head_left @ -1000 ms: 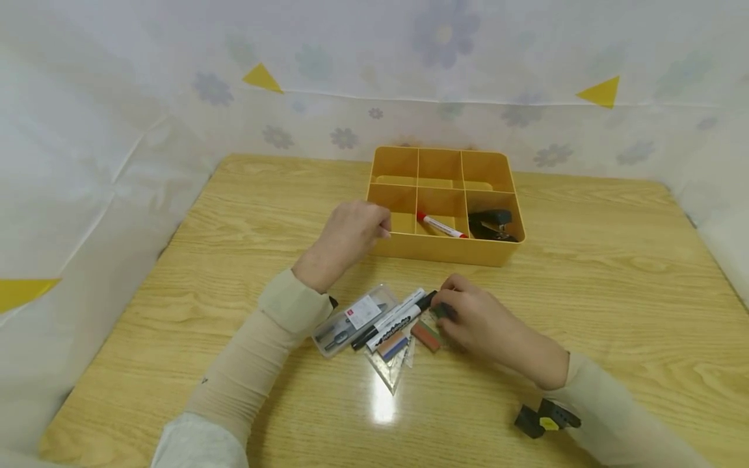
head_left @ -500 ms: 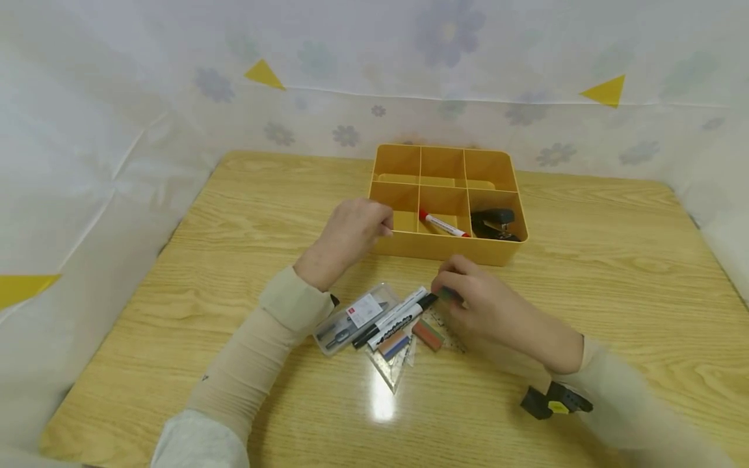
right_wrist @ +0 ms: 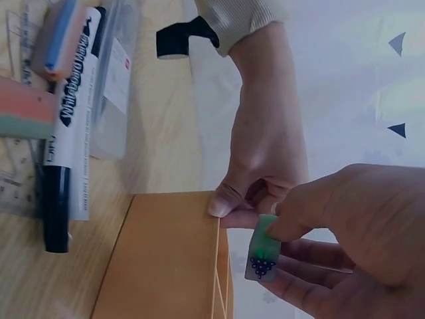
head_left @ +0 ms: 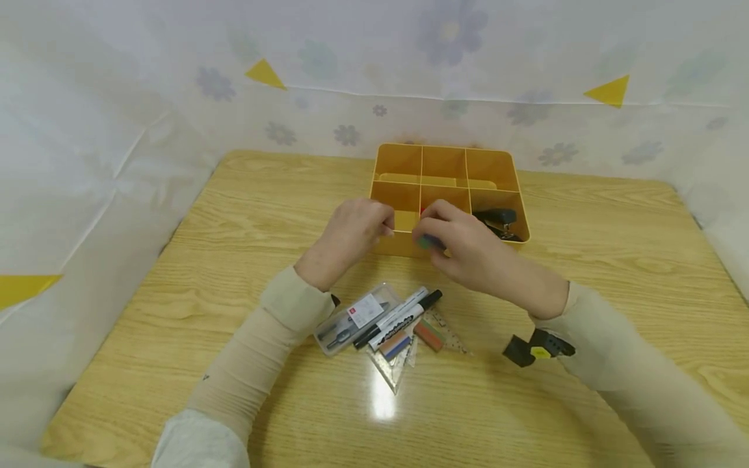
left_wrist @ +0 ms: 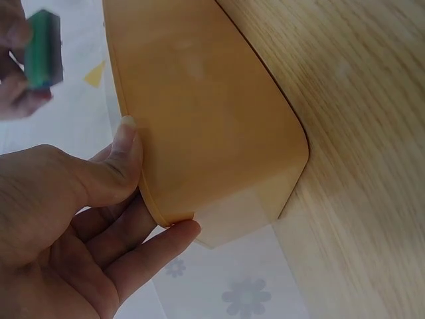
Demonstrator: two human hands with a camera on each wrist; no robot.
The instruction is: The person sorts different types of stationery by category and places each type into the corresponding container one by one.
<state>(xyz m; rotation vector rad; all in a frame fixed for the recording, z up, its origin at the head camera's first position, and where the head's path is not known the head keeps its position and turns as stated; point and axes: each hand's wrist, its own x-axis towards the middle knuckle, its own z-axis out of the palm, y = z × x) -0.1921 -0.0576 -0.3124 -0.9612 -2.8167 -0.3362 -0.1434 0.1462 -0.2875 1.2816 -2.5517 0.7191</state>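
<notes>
Now the right hand (head_left: 468, 250) pinches a green eraser (right_wrist: 263, 247) over the yellow organizer (head_left: 447, 166); the left hand (head_left: 351, 237) grips its near-left corner. Next, lowering the eraser into a compartment seems due.

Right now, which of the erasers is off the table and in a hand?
The small green eraser, pinched in the right hand over the yellow organizer. The blue-striped eraser and red-green eraser lie on the table.
</notes>
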